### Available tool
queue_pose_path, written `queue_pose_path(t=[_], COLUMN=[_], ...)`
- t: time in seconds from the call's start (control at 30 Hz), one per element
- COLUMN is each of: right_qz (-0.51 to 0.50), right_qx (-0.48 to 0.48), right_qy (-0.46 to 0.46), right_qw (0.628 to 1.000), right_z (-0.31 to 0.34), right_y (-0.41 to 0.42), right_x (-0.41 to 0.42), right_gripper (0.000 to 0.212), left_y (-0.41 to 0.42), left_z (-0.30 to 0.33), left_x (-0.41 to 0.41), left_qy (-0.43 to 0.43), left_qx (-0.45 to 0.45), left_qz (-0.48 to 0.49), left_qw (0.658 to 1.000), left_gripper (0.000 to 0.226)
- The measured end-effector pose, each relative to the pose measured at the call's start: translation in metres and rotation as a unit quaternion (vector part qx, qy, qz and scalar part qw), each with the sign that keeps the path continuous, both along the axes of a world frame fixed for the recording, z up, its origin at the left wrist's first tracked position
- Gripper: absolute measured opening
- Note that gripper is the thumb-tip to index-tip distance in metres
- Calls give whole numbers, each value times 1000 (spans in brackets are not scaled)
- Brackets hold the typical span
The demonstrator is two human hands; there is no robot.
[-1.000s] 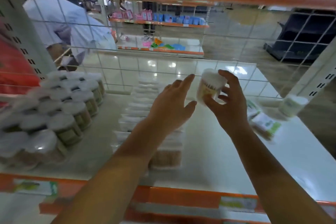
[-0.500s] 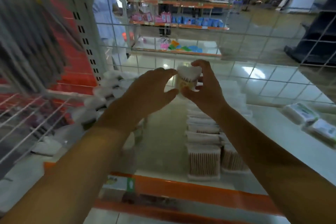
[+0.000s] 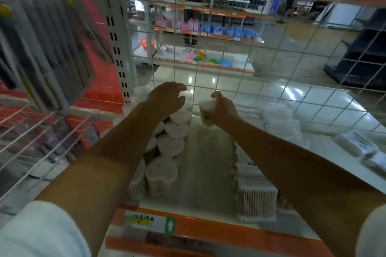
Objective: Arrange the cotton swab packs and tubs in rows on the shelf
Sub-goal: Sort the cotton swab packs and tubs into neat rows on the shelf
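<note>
Tub [image 3: 205, 113] now nearer tub row [image 3: 169, 148]

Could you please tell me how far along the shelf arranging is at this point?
Partly done. A row of tubs already runs front to back on the shelf, and a row of flat packs stands to its right. The right hand holds one more tub above the back; the left hand hovers over the tubs. Loose packs at far right remain unplaced.

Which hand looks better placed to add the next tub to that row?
Right. The right hand already grips a tub beside the row of tubs; the left hand hovers empty above them.
</note>
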State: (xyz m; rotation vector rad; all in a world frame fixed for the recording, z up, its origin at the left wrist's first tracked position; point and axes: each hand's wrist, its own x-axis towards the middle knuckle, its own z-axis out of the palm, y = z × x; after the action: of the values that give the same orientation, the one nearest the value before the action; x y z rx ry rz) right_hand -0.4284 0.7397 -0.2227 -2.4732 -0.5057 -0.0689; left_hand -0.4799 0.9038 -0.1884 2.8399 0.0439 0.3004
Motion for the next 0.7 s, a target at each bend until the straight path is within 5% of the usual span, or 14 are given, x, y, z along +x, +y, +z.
queue_pose_path(t=[0.3,0.7], right_qz=[-33,-39], right_qx=[-7,-19], right_qy=[5,-2], right_qw=[999,999], right_z=[-13,-12], right_y=[9,28], right_x=[9,13], right_gripper=[57,51], left_y=[-10,-11], left_z=[-18,-20], left_x=[24,24], left_qy=[83,48], left_qx=[50,62], left_qz=[-15,-24], left_qw=[995,997], left_gripper=[34,30])
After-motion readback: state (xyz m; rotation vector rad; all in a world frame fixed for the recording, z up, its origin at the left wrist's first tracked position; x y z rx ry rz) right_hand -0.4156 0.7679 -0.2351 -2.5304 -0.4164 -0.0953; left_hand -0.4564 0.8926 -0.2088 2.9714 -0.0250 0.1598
